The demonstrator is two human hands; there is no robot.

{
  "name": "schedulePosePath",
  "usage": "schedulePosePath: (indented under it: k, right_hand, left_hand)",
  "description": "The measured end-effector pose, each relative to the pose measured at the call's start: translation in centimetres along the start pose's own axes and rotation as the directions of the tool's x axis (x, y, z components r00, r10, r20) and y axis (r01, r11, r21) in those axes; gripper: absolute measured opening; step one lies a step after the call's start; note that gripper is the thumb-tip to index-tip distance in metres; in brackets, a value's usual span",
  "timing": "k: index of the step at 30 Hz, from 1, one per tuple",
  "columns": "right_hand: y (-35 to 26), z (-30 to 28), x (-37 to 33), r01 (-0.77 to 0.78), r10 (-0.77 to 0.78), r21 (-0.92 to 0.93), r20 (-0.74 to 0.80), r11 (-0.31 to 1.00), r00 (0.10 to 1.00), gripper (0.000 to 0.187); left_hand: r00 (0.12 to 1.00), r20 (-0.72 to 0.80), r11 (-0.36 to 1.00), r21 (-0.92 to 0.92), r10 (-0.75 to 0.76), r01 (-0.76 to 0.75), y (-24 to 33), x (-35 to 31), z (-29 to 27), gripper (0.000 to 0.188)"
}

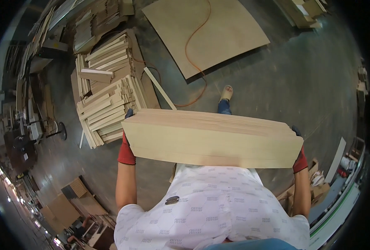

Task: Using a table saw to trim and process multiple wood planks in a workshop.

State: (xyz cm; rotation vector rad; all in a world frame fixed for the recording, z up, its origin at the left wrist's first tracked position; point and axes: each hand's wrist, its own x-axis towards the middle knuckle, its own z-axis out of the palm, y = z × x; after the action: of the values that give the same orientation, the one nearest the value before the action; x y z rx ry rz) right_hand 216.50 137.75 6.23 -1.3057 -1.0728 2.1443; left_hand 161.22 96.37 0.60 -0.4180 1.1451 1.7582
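Note:
Across the front of my body I hold a wide stack of pale wooden boards [214,143], their edges lined up along the top. My left hand [127,146], in a red and dark work glove, grips the left end of the stack. At the right end, my right hand [300,156] in a matching glove clasps the boards from the side. Most of the fingers of both hands are hidden behind the wood; dark glove tips show at the upper corners.
Ahead on the left, piled wood strips [110,104] lie on cardboard. One loose strip [160,88] rests beside them. A large flat panel [210,33] lies farther ahead, crossed by an orange hose [186,48]. My foot [226,92] is on the grey floor. Cardboard boxes [318,191] stand at right.

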Motion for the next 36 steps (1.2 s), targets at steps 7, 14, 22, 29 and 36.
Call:
schedulePosePath:
  k: [7, 14, 22, 29, 36]
  right_hand:
    - [-10.9, -0.6, 16.3, -0.104, 0.104, -0.027, 0.020, 0.994, 0.994, 0.042]
    - [-19.4, -1.0, 25.7, -0.215, 0.219, -0.044, 0.158, 0.976, 0.963, 0.042]
    - [-23.0, -0.9, 30.6, -0.127, 0.156, -0.144, 0.208, 0.981, 0.966, 0.038]
    - [-26.0, 1.9, 32.8, -0.390, 0.375, -0.004, 0.281, 0.921, 0.883, 0.034]
    - [-25.5, -0.2, 34.7, -0.226, 0.230, -0.049, 0.329, 0.973, 0.916, 0.041]
  left_hand:
    - [0.998, 0.062, 0.979, -0.201, -0.026, 0.038, -1.4, 1.7, 13.5, 0.060]
    - [1.000, -0.018, 0.954, -0.299, 0.012, -0.017, -3.4, 3.1, 20.4, 0.060]
    - [0.996, -0.060, 0.940, -0.332, 0.059, -0.076, -2.5, 3.2, 25.9, 0.061]
    - [0.990, -0.022, 0.948, -0.286, 0.137, -0.137, -1.6, 4.0, 27.5, 0.061]
    - [0.903, -0.229, 0.923, -0.045, 0.364, -0.383, -0.8, 3.8, 30.9, 0.059]
